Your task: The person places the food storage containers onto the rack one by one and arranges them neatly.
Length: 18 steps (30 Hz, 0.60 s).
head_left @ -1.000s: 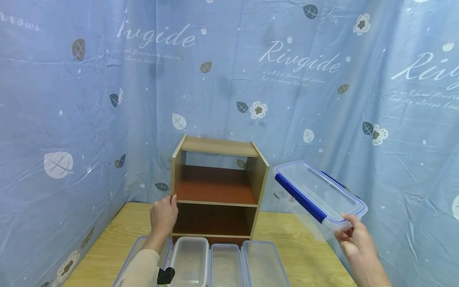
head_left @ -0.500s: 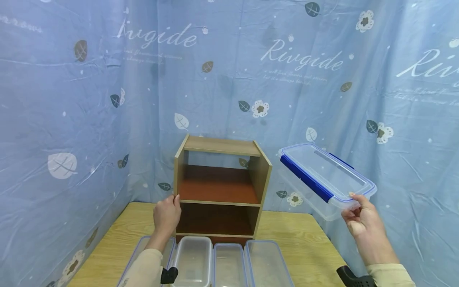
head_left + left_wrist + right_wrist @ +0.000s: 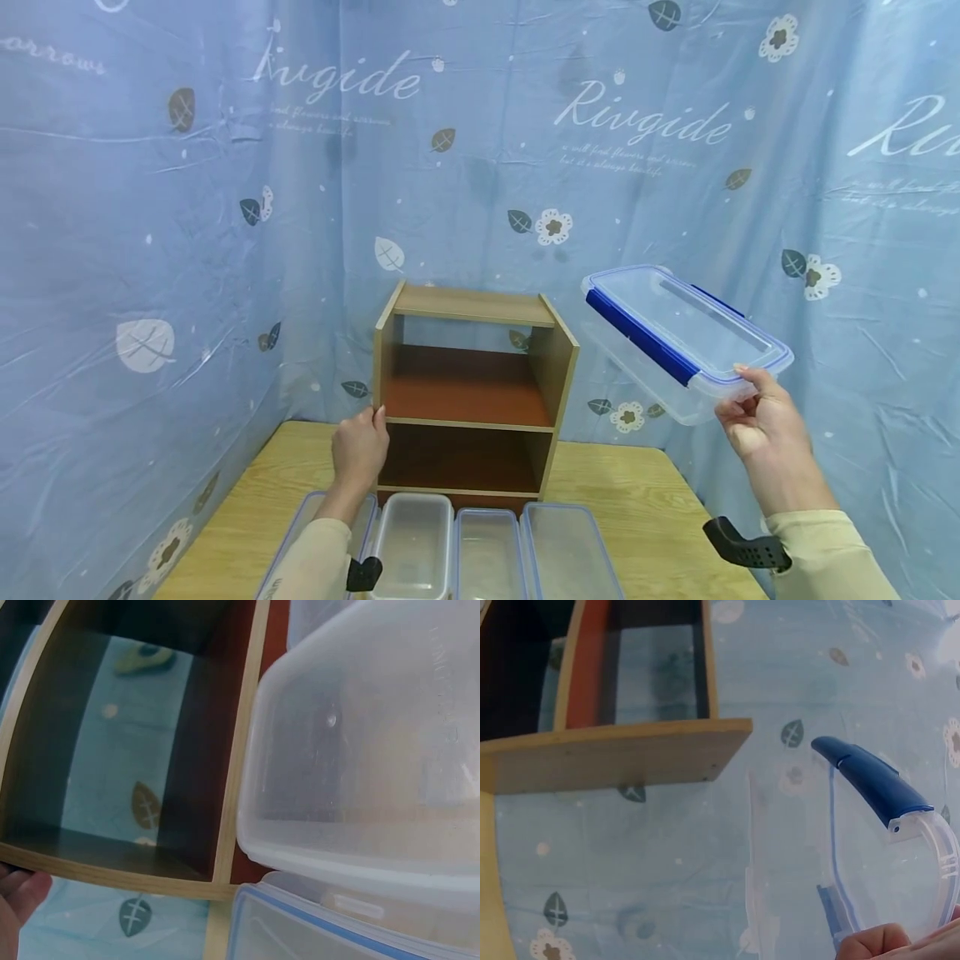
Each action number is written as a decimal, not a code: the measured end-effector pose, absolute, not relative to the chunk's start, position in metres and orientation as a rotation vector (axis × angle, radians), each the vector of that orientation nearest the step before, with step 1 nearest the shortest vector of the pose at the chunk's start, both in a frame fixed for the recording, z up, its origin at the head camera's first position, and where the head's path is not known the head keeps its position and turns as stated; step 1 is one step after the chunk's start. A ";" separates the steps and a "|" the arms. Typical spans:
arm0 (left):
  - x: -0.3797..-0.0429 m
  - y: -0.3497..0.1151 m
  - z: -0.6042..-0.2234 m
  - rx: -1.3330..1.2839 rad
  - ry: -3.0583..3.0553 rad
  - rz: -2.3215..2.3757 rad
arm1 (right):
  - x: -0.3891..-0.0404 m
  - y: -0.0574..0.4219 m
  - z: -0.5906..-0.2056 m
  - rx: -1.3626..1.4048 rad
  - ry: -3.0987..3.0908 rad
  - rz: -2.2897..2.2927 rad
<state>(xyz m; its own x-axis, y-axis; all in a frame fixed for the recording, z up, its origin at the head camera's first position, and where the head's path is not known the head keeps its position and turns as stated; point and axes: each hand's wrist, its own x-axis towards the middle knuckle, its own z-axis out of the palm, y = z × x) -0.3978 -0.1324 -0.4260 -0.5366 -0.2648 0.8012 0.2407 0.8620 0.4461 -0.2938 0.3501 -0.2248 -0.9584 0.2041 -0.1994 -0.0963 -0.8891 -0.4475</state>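
Observation:
A clear plastic food container (image 3: 678, 333) with a lid and blue side latches is held up in the air, tilted, right of the shelf. My right hand (image 3: 765, 425) grips its near end, thumb on top of the lid and fingers underneath. In the right wrist view, one blue latch (image 3: 881, 780) shows beyond the fingers. The small wooden shelf unit (image 3: 476, 307) stands on the table with reddish-brown boards inside. My left hand (image 3: 360, 446) holds the front edge of its left side panel, with fingertips (image 3: 30, 896) at that edge in the left wrist view.
Several clear containers, among them a frosted one (image 3: 414, 542) and a wide blue-rimmed one (image 3: 572, 546), stand in a row before the shelf on the wooden table (image 3: 637, 500). A blue patterned curtain (image 3: 480, 167) hangs behind and on both sides.
My right hand has raised the container, from beside the shelf's middle to around its top. My left hand stays on the side panel. The whole head view has shifted slightly.

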 end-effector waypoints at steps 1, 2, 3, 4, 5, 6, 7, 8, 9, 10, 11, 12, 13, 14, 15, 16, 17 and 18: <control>-0.398 -0.132 -0.426 0.016 -2.039 -0.637 | -0.294 0.348 -0.223 -0.357 -0.669 2.884; -0.398 -0.131 -0.426 0.014 -2.039 -0.633 | -0.295 0.346 -0.222 -0.351 -0.679 2.877; -0.397 -0.131 -0.426 0.012 -2.038 -0.629 | -0.295 0.345 -0.220 -0.342 -0.688 2.876; -0.397 -0.130 -0.426 0.009 -2.038 -0.624 | -0.296 0.342 -0.219 -0.334 -0.698 2.877; -0.397 -0.130 -0.426 0.006 -2.038 -0.621 | -0.297 0.340 -0.217 -0.330 -0.710 2.878; -0.397 -0.130 -0.427 0.004 -2.038 -0.620 | -0.298 0.338 -0.216 -0.315 -0.717 2.890; -0.397 -0.130 -0.427 0.004 -2.039 -0.618 | -0.299 0.336 -0.214 -0.309 -0.723 2.894; -0.397 -0.130 -0.428 0.006 -2.040 -0.617 | -0.300 0.333 -0.212 -0.307 -0.737 2.894; -0.397 -0.131 -0.428 0.007 -2.040 -0.618 | -0.301 0.330 -0.210 -0.306 -0.750 2.893; -0.398 -0.131 -0.429 0.009 -2.040 -0.620 | -0.302 0.326 -0.208 -0.309 -0.762 2.894; -0.398 -0.131 -0.429 0.013 -2.036 -0.623 | -0.303 0.323 -0.205 -0.314 -0.776 2.894; -0.398 -0.131 -0.428 0.015 -2.033 -0.625 | -0.305 0.319 -0.202 -0.313 -0.790 2.897; -0.398 -0.131 -0.428 0.016 -2.032 -0.628 | -0.306 0.315 -0.200 -0.316 -0.802 2.900; -0.399 -0.132 -0.427 0.017 -2.032 -0.630 | -0.308 0.312 -0.197 -0.315 -0.820 2.904; -0.399 -0.132 -0.427 0.017 -2.034 -0.629 | -0.309 0.308 -0.194 -0.310 -0.831 2.913; -0.399 -0.132 -0.426 0.017 -2.035 -0.629 | -0.311 0.304 -0.191 -0.305 -0.842 2.922; -0.398 -0.133 -0.426 0.020 -2.037 -0.629 | -0.313 0.301 -0.189 -0.293 -0.849 2.937; -0.398 -0.133 -0.426 0.023 -2.041 -0.630 | -0.315 0.297 -0.187 -0.283 -0.862 2.941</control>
<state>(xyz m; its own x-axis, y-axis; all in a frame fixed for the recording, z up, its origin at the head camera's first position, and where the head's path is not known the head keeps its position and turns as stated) -0.3980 -0.1327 -0.4257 -0.5353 -0.2647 0.8021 0.2335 0.8663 0.4417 -0.3147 0.2972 -0.1865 -0.9811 0.1124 -0.1574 -0.0097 -0.8412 -0.5406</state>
